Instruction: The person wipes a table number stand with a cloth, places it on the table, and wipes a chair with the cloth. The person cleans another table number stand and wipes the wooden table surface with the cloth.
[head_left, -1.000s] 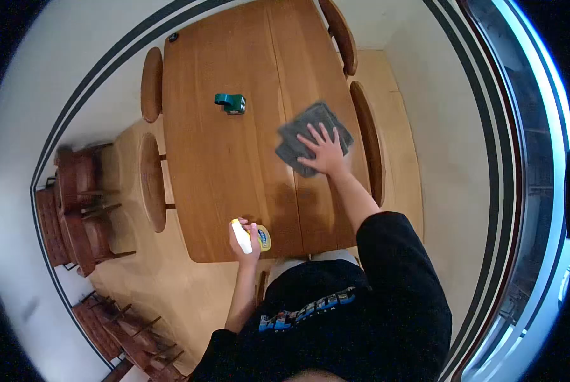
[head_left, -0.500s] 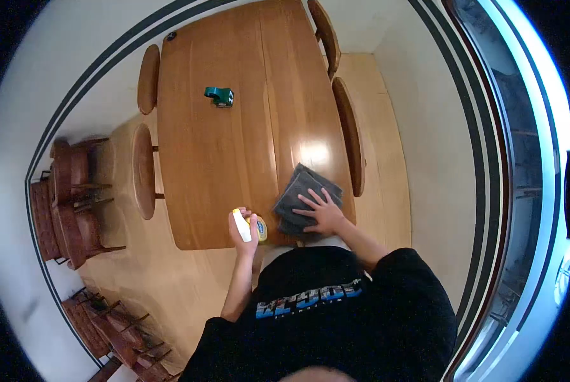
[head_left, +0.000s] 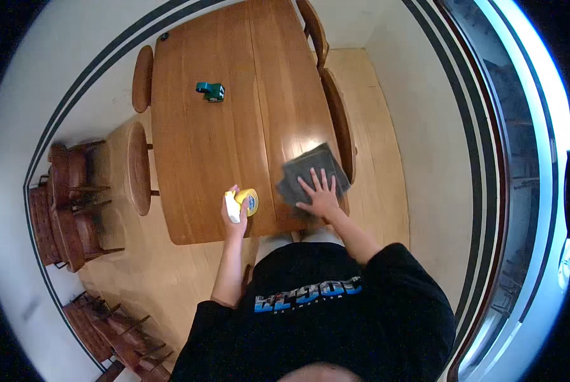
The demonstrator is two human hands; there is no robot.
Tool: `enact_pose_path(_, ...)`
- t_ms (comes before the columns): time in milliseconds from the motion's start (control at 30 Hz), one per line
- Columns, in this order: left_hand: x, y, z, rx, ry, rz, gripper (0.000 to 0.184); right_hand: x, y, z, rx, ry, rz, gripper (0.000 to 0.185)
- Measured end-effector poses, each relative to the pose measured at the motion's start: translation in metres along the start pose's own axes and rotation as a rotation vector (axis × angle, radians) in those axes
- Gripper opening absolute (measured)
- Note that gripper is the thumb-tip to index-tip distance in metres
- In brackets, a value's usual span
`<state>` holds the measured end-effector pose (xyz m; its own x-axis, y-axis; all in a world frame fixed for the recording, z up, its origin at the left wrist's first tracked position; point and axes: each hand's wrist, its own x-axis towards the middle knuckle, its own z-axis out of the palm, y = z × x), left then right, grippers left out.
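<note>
My left hand [head_left: 233,215] is wrapped round a yellow spray bottle [head_left: 252,198] with a white trigger head, held over the near edge of the wooden table [head_left: 215,153]. The bottle's blue label faces to the right. My right hand [head_left: 321,196] lies flat with fingers spread on a folded dark grey cloth [head_left: 307,169], pressing it against the tabletop at the near right. The cloth's edges look slightly smeared by motion.
A small green object with a loop-like part [head_left: 211,91] stands farther up the table. Wooden chairs [head_left: 138,169] line the left side, and more chairs [head_left: 340,118] the right. Stacked brown chairs [head_left: 75,210] stand by the left wall. A window [head_left: 520,159] is at far right.
My right hand has pushed the cloth forward and a little to the right, turning it. My left hand has moved slightly forward and left with the spray bottle. The view has shifted a little.
</note>
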<state>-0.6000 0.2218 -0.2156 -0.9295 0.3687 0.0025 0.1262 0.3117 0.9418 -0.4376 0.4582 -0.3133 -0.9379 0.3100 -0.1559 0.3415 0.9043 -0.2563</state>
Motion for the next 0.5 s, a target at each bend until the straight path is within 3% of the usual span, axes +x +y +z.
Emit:
enact_pose_path(167, 0.012, -0.002, -0.006, -0.019, -0.105, -0.073, 0.042, -0.027, 0.0, -0.003, -0.012, -0.216, -0.046, 0.091)
enact_pose_path(367, 0.016, -0.012, -0.008, 0.05, -0.125, -0.003, 0.045, 0.002, 0.001, -0.02, -0.079, -0.196, -0.088, 0.082)
enact_pose_path(500, 0.021, -0.029, -0.008, -0.018, -0.169, -0.081, 0.044, -0.008, -0.055, 0.033, -0.035, 0.273, 0.299, 0.069)
